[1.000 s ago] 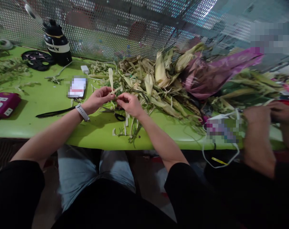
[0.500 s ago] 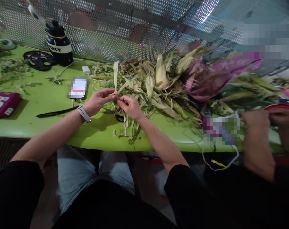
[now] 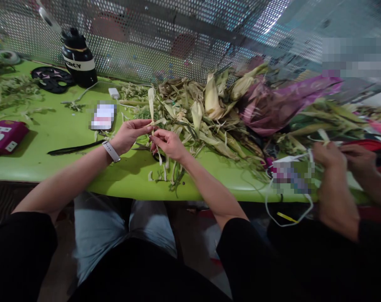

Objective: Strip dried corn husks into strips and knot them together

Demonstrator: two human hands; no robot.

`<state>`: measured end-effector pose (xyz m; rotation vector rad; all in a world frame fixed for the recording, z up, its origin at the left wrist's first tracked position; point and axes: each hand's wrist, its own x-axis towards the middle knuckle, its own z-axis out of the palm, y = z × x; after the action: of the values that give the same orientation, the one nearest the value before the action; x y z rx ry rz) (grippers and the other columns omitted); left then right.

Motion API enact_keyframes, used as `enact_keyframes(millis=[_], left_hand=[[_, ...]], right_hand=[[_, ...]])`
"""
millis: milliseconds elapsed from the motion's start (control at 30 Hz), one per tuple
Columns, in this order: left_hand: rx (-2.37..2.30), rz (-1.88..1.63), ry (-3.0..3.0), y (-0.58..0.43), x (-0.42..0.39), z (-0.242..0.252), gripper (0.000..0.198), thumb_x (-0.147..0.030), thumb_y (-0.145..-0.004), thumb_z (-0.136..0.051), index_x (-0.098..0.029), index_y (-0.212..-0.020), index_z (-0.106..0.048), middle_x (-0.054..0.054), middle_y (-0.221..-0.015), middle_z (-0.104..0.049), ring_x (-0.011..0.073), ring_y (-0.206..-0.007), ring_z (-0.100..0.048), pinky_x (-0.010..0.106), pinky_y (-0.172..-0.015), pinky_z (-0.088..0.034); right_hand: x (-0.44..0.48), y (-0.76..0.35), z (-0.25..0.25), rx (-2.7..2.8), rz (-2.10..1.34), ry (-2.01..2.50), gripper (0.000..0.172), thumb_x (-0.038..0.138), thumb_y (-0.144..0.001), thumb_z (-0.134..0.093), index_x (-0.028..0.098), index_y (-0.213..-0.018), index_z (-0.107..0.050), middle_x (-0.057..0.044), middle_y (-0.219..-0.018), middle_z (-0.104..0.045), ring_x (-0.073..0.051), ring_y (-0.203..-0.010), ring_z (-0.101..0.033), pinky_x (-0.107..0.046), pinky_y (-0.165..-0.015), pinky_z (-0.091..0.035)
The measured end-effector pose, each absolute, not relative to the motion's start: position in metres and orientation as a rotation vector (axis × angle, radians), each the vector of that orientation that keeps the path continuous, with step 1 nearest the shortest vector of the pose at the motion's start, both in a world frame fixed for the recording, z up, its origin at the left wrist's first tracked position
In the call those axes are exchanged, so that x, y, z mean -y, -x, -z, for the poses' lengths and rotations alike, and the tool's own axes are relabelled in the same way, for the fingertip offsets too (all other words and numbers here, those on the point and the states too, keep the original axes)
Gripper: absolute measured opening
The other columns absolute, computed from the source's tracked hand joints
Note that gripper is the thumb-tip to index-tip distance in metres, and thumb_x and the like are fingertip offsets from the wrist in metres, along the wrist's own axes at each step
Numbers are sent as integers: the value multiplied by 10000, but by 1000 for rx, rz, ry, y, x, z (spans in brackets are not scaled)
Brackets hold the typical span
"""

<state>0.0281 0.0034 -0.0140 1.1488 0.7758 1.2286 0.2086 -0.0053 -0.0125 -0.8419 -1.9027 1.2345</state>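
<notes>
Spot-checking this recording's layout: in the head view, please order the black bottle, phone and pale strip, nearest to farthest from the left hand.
From the left hand:
1. Pale strip: pinched in that hand.
2. Phone: just left and slightly back.
3. Black bottle: left, much farther back.

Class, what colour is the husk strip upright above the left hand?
The husk strip is pale cream; see the head view.
</notes>
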Motion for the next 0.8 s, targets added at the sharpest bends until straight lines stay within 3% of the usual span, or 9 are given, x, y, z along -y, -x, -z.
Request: enact_keyframes(millis=[367,600,800], left_hand=[[-703,-1203,-1094,-26,-6,11,343,-201,-629,-876,-175,-949,-757,42,-927,-751,131,-872,-687,278,-847,-520],[-772,-1298,-1195,-30,-3,12,283,-304,-634,-876,-147,-828,-744,35,-853,-730,120,-781,-654,274,-779,-505],[-840,-1344,-1206,-27,-5,8,291,-328,-629,-874,-145,-799,-725,41,-822,-726,134,-782,-658,288,-806,-510]], right_hand=[[5,-209,13,1876,-1275,864,420,602,-797,-663,204,-770,-530,11,-618,-657,-129,-528,-617,-287,-573,-541],[6,-204,18,1943,-1248,873,387,574,-830,-638,208,-768,-528,4,-621,-652,-145,-541,-613,-305,-585,-529],[10,-211,11,2029,-724,949,338,520,-886,-578,201,-779,-608,-31,-726,-650,-170,-684,-598,-345,-722,-521]])
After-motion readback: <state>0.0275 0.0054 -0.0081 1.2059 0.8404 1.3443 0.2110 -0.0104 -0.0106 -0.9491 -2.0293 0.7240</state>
